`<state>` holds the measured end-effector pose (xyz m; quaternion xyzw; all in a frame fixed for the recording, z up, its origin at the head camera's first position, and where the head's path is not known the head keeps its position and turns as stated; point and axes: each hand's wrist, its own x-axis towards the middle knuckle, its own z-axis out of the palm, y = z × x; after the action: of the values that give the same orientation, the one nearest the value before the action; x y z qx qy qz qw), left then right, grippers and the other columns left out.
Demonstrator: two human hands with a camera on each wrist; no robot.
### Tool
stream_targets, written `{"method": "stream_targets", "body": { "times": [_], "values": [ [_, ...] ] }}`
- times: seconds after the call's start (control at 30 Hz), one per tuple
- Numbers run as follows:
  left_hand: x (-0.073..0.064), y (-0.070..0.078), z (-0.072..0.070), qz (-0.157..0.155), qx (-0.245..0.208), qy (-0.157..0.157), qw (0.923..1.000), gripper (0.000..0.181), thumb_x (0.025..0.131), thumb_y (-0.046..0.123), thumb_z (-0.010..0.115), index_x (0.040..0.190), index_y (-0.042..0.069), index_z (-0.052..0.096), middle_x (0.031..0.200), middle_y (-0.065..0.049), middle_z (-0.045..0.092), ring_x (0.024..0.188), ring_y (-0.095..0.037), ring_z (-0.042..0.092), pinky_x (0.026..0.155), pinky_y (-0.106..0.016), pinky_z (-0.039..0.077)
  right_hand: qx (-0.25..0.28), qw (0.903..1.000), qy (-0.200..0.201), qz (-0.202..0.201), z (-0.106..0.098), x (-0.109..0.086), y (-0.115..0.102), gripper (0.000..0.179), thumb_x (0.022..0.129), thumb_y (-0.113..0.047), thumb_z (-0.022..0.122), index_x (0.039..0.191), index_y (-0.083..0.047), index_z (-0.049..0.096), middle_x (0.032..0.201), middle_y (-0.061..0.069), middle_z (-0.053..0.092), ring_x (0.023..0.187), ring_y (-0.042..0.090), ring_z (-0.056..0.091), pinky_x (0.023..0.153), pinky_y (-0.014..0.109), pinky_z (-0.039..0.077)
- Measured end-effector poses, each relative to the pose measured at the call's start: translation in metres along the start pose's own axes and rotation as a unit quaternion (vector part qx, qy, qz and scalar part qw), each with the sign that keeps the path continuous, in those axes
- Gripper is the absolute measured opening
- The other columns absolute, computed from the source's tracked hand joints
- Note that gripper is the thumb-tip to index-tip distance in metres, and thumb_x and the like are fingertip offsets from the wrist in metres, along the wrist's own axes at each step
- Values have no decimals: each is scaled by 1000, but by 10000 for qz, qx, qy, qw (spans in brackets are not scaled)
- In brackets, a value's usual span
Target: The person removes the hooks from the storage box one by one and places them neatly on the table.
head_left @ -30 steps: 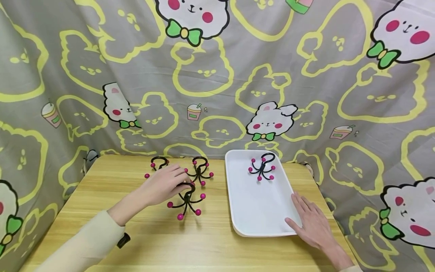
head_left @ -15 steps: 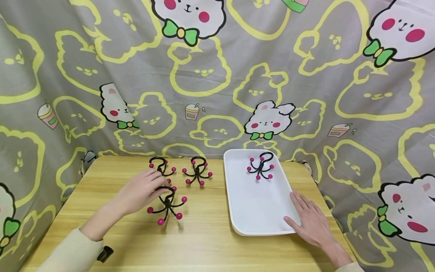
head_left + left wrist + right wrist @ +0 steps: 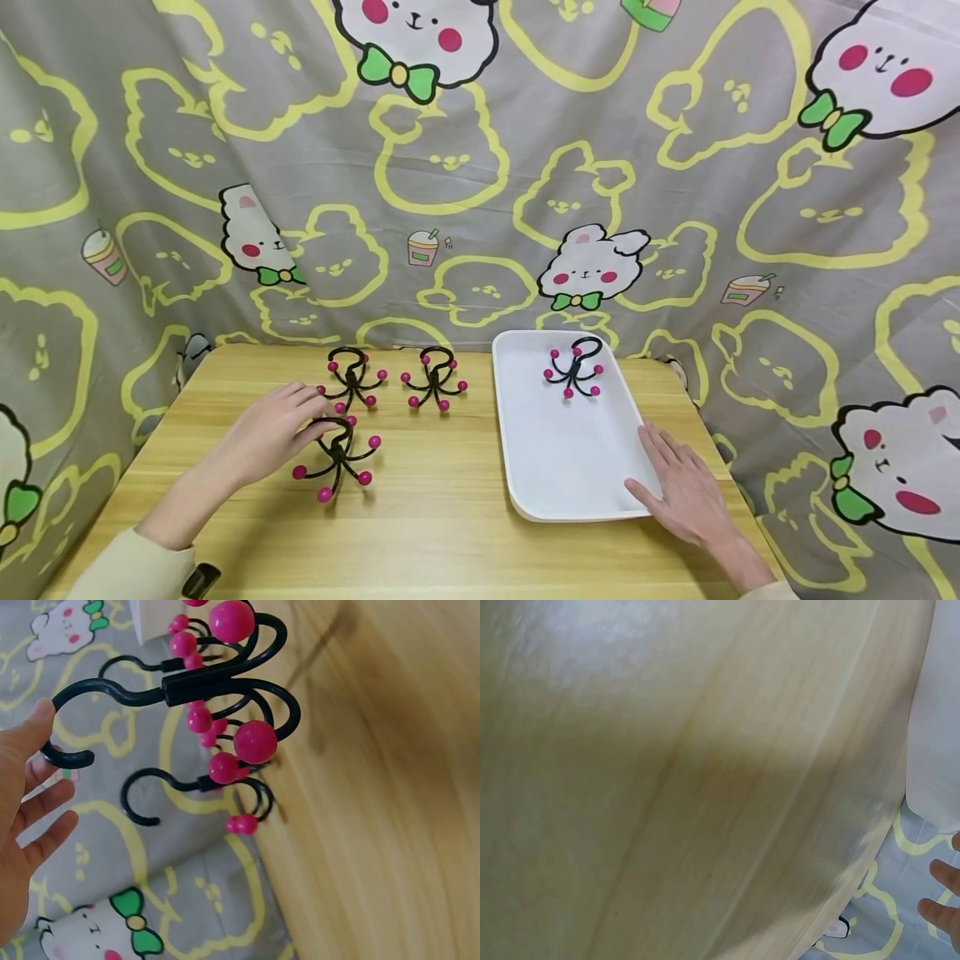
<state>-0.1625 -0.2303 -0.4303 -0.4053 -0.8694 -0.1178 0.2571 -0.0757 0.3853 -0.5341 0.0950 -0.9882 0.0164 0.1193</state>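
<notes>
My left hand (image 3: 272, 433) pinches the curved top of a black claw hook hanger (image 3: 337, 454) between thumb and fingers. The hanger's several curved arms end in pink balls and point down, low over the left part of the table; the left wrist view shows its stem (image 3: 199, 690) up close. Behind it on the table stand two matching hangers, one at the left (image 3: 352, 382) and one nearer the middle (image 3: 434, 382). A further hanger (image 3: 575, 369) lies at the far end of the white tray (image 3: 570, 458). Against the tray's right edge rests my right hand (image 3: 686, 487), fingers straight.
The wooden table (image 3: 427, 542) ends at the back against a grey patterned curtain (image 3: 480, 183), which also surrounds both sides. A small dark object (image 3: 201, 581) shows by the left sleeve.
My left hand has carried the pinched hanger leftward across the front of the table, uncovering the back-left hanger. My right hand has stayed on the tray's edge.
</notes>
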Motion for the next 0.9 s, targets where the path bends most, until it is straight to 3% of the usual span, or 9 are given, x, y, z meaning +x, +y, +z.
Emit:
{"method": "stream_targets", "body": {
  "times": [0.27, 0.33, 0.37, 0.43, 0.53, 0.9],
  "values": [
    [-13, -7, 5, -109, -82, 101, 9999, 23, 77, 14, 87, 93, 20, 72, 89, 10, 66, 84, -9, 57, 71, -29, 51, -10, 10000, 59, -26, 0, -1, -1, 87, 95, -61, 65, 158, -4, 45, 163, 17, 48, 145, 41, 49, 115, 62, 40],
    [-16, -7, 6, -132, -82, 53, 9999, 13, 87, 23, 83, 92, 20, 72, 89, 10, 67, 84, -8, 57, 70, -29, 52, 0, 10000, 63, -19, 0, -1, -1, 87, 95, -61, 65, 158, -4, 46, 163, 17, 49, 145, 41, 49, 116, 62, 40],
    [-17, -8, 6, -132, -70, 37, 9999, 11, 94, 30, 78, 92, 21, 72, 89, 10, 67, 84, -8, 57, 70, -29, 52, 2, 10000, 63, -15, 0, -1, -1, 87, 95, -61, 65, 158, -3, 46, 163, 17, 49, 145, 41, 49, 116, 62, 39],
    [-18, -8, 8, -132, -63, 32, 9999, 31, 105, 45, 59, 91, 20, 72, 88, 10, 67, 83, -8, 57, 69, -28, 52, 12, 10000, 44, -2, -1, -1, -1, 87, 95, -61, 65, 158, -3, 46, 163, 17, 49, 145, 42, 49, 116, 62, 39],
    [-19, -9, 9, -162, -87, 101, 9998, 60, 109, 57, 28, 90, 20, 71, 87, 10, 66, 82, -7, 56, 68, -27, 51, 22, 10000, 9, 11, -2, 0, -1, 87, 95, -61, 65, 158, -3, 45, 164, 17, 48, 146, 42, 49, 116, 62, 39],
    [-27, -12, 14, -283, -122, 239, 9992, 57, 109, 56, 32, 93, 20, 73, 88, 9, 68, 81, -7, 56, 68, -28, 51, 45, 10000, -52, 53, -2, 0, -2, 88, 96, -60, 65, 159, -4, 44, 165, 18, 47, 147, 43, 48, 117, 63, 38]
  ]
}}
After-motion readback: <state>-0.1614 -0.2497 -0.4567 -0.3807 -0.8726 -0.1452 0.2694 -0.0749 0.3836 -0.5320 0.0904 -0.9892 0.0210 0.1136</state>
